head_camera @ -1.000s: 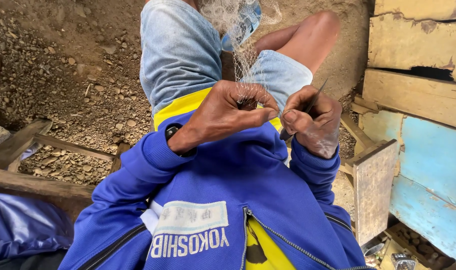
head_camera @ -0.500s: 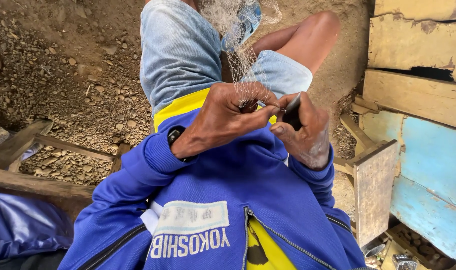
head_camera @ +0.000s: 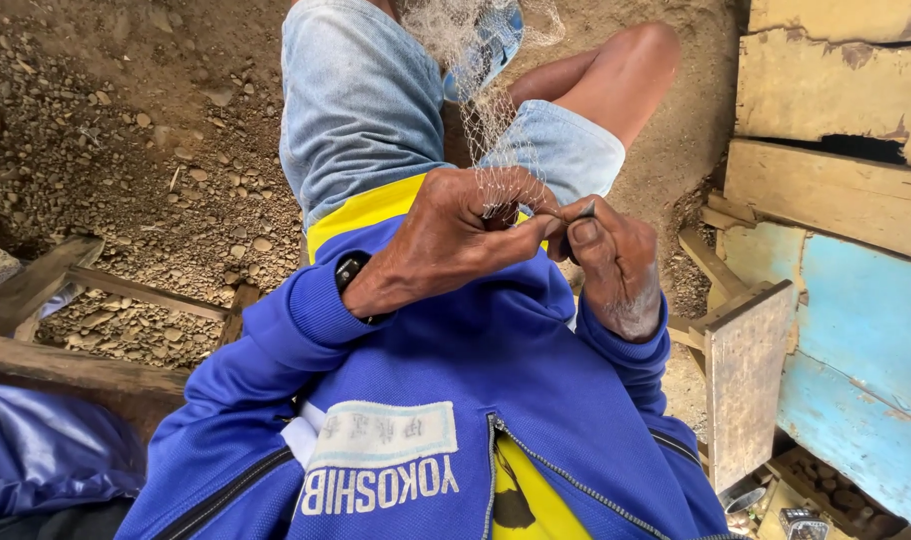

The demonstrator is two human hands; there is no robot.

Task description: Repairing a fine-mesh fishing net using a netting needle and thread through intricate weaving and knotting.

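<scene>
A fine pale fishing net [head_camera: 475, 70] hangs from beyond my knees down to my hands. My left hand [head_camera: 455, 235] pinches a bunch of its mesh between thumb and fingers. Right beside it, touching, my right hand [head_camera: 615, 265] grips a small dark netting needle [head_camera: 583, 212] with its tip at the mesh. Both wrists come out of blue jacket sleeves; a black band sits on the left wrist. Light denim shorts [head_camera: 360, 100] cover my lap.
Gravel and stony dirt [head_camera: 105, 140] lie to the left, with rough wooden beams [head_camera: 85, 290] near my left elbow. On the right stand weathered wooden planks [head_camera: 835, 130], a blue painted panel [head_camera: 855, 330] and an upright board [head_camera: 745, 380].
My right hand has drawn in closer to the left and turned, so the dark needle now meets the pinched mesh. The left hand has kept its hold on the net.
</scene>
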